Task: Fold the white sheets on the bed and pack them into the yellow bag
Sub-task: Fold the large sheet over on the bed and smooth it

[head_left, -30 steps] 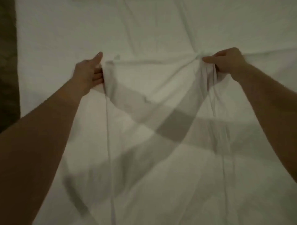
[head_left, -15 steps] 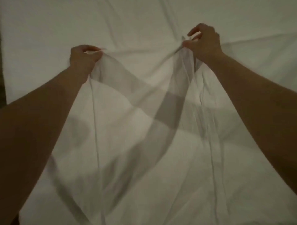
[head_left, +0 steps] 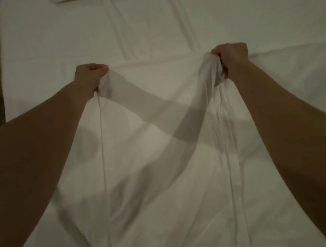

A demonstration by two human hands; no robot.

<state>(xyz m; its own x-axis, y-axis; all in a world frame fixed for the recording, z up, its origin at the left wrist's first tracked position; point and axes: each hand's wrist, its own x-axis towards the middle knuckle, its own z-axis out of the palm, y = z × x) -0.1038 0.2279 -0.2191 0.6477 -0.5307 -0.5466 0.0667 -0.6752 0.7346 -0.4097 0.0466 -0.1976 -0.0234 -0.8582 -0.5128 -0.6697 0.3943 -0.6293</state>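
A thin white sheet [head_left: 158, 167] hangs stretched between my two hands above the bed and drapes down toward me. My left hand [head_left: 88, 77] grips its left top corner in a fist. My right hand [head_left: 231, 56], a little higher and farther away, holds the right top corner, where the cloth bunches into several folds. The shadows of both arms cross on the sheet. No yellow bag is in view.
The white bed cover [head_left: 158, 31] fills the view behind the held sheet, creased toward the right. A dark strip of floor [head_left: 1, 105] shows at the left edge. Some folded white cloth [head_left: 60, 0] peeks in at the top left.
Both hands have closed into fists on the sheet corners and lifted the sheet off the bed. The hands have moved farther apart, pulling the top edge more taut.
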